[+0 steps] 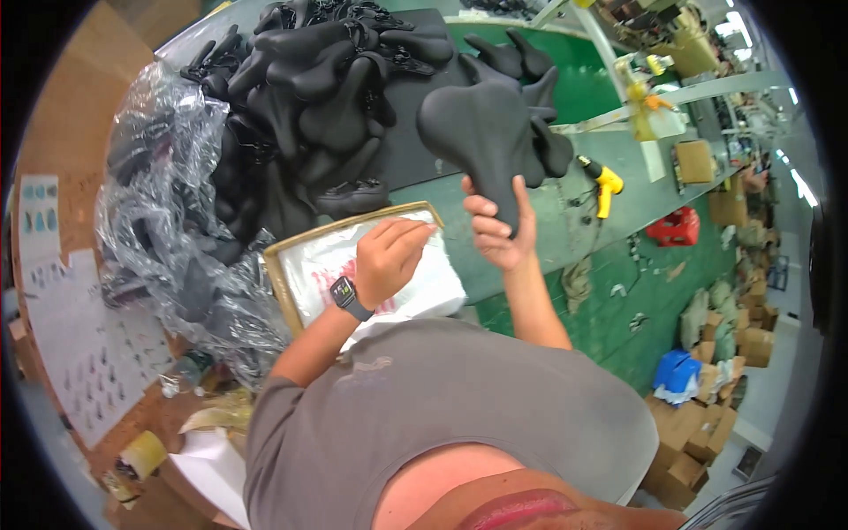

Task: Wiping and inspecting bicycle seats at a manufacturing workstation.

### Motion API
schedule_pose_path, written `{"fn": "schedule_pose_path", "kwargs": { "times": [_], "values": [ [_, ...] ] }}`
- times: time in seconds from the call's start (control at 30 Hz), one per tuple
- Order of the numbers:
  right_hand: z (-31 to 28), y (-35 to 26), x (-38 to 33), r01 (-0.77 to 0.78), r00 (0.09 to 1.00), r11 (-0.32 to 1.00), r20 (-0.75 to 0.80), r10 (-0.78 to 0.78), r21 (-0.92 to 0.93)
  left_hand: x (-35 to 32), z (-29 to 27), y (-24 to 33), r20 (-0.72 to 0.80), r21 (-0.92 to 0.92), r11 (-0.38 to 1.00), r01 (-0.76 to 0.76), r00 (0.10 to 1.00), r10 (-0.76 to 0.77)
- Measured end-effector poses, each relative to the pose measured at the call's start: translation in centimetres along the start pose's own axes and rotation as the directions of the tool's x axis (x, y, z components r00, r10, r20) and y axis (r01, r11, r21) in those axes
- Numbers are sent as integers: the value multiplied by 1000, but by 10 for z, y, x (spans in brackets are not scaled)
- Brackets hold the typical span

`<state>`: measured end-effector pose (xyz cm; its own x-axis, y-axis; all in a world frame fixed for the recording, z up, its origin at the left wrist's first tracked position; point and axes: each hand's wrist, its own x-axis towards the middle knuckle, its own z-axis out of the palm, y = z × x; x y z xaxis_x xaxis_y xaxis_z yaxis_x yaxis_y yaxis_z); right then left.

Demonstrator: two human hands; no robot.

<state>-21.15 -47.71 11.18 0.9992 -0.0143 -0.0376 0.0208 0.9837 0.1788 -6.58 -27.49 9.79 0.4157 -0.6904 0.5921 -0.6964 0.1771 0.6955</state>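
My right hand (502, 225) is wrapped round the narrow nose of a black bicycle saddle (481, 124), holding it up with the wide end pointing away from me. To the left, my left hand (389, 258) wears a watch and reaches over a cardboard box (281, 281). Its fingers are bent and pressed together at the corner of a white plastic bag (433, 287), the top one of a stack with red print. How much of the bag they grip is partly hidden.
A heap of black saddles (340, 106) covers the far left of the green table (574, 234), beside crumpled clear plastic wrap (168, 177). More saddles (539, 88) lie behind the held one. A yellow heat gun (606, 187) rests at the right; a red plastic container (676, 228) sits beyond the edge.
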Motion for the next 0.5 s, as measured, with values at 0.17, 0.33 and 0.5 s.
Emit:
{"fn": "schedule_pose_path", "kwargs": {
  "times": [0.17, 0.33, 0.5],
  "values": [
    [37, 112, -14, 65, 641, 720, -524, -561, -691, 32, 6, 89, 223, -257, 887, -383, 870, 440],
    [-15, 122, -61, -234, 941, 872, -326, 92, -429, 36, -30, 74, 274, 283, 907, -312, 932, 235],
    [-29, 130, -90, -303, 922, 887, -345, 179, -349, 18, -58, 31, 4, 92, 881, 463, 885, -465]
  ]
}}
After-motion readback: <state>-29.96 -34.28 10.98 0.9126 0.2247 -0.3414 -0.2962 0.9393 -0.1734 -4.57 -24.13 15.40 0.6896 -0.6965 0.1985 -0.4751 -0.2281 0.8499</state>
